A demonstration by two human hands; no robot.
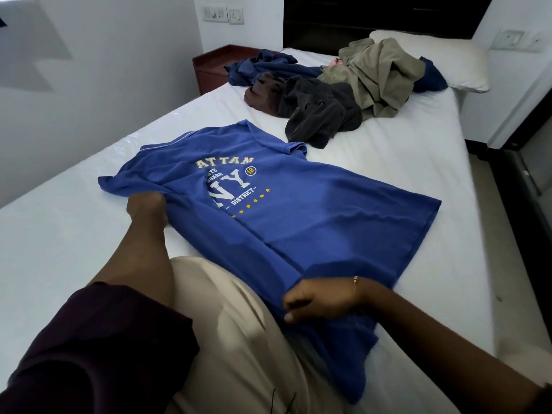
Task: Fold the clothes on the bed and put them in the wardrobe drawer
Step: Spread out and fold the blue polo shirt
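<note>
A blue polo shirt [298, 222] with a white and yellow "NY" print lies spread across the white bed [403, 174]. Its near edge drapes over my beige trouser leg. My left hand [146, 209] grips the shirt near the left sleeve, fingers curled into the cloth. At the near hem my right hand [319, 300], with a thin bracelet on its wrist, pinches the blue cloth. A heap of unfolded clothes lies farther up the bed: a dark grey garment [319, 112], a brown one [263, 94], a navy one [268, 67] and a khaki one [376, 73].
A white pillow [454, 58] lies at the dark headboard [373, 19]. A reddish wooden nightstand [215, 67] stands left of the bed's head, against the white wall. Tiled floor runs along the right side of the bed. No wardrobe drawer is in view.
</note>
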